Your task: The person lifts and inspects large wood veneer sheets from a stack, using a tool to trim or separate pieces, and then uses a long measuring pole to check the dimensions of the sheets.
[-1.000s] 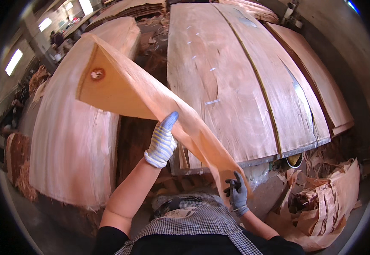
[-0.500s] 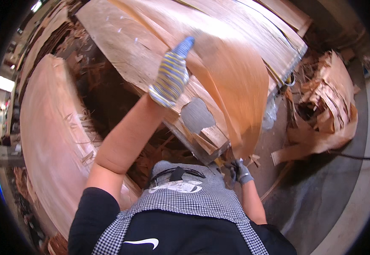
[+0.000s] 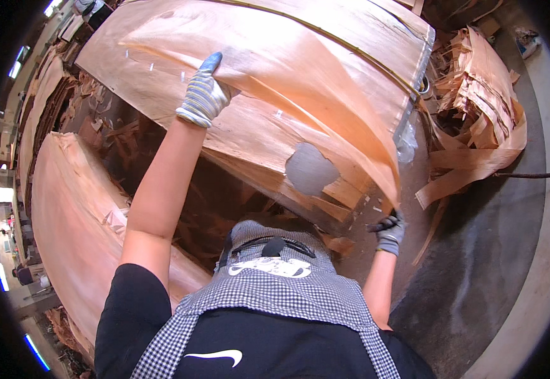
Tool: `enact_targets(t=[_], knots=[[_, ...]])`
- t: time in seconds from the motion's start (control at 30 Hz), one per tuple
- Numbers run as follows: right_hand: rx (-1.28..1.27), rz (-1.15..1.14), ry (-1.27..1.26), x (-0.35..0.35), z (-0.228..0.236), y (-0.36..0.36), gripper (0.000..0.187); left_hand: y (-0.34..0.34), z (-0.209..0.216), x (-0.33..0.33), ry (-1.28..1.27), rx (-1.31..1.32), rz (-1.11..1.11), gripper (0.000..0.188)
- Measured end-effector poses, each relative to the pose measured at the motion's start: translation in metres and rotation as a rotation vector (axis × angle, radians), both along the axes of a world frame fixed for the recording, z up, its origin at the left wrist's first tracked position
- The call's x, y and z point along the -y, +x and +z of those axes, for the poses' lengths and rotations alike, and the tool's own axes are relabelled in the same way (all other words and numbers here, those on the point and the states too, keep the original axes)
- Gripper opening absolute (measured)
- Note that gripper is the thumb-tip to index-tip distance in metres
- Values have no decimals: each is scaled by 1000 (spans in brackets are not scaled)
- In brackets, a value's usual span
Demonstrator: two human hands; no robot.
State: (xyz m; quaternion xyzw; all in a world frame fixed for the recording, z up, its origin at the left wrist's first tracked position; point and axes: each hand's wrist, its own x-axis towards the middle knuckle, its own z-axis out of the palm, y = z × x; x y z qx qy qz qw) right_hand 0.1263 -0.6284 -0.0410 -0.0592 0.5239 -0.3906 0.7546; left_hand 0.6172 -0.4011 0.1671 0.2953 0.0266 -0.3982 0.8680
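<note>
A thin orange-brown sheet of wood veneer (image 3: 300,76) is lifted and folded along its near edge, over a stack of paler veneer (image 3: 250,136). My left hand (image 3: 204,95), in a striped work glove, grips that edge, thumb on top and fingers partly hidden. Lower right, my right hand (image 3: 388,232), in a grey glove with dark fingertips, pinches the sheet's narrowed corner beyond the stack's end. Between my hands, an irregular grey patch (image 3: 313,169) shows on the stack near its torn front corner.
Another veneer stack (image 3: 76,215) stands to my left. A bundle of torn veneer scraps (image 3: 477,82) lies on the right, near a dark rod or cable (image 3: 531,175). A long thin strip (image 3: 332,38) crosses the main stack. Scraps litter the floor between the stacks.
My left hand has moved left and slightly up with the sheet's edge. My right hand has shifted right and up, and the sheet is stretched more lengthwise between them.
</note>
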Motion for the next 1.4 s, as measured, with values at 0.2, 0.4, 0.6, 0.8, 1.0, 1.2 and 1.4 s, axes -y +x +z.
enact_targets(t=[0.2, 0.4, 0.6, 0.8, 1.0, 1.2, 1.4], knots=[[23, 83, -323, -69, 112, 53, 11, 103, -43, -81, 181, -25, 20, 35], [-50, 374, -247, -178, 94, 154, 9, 194, -62, -175, 365, 138, 185, 53], [-142, 351, -27, -250, 36, 255, 20, 193, -133, -207, 450, -111, 153, 68], [-224, 187, 30, -274, 8, 271, 30, 222, -218, -212, 634, -175, -6, 37], [-523, -220, -18, -247, 2, 199, 22, 239, -244, -285, 802, -132, 139, 35], [-516, -132, 18, -230, -10, 169, 23, 226, -263, -300, 780, -177, 41, 26], [-524, -63, 34, -232, -20, 155, 24, 231, -271, -290, 847, -63, 31, 25]])
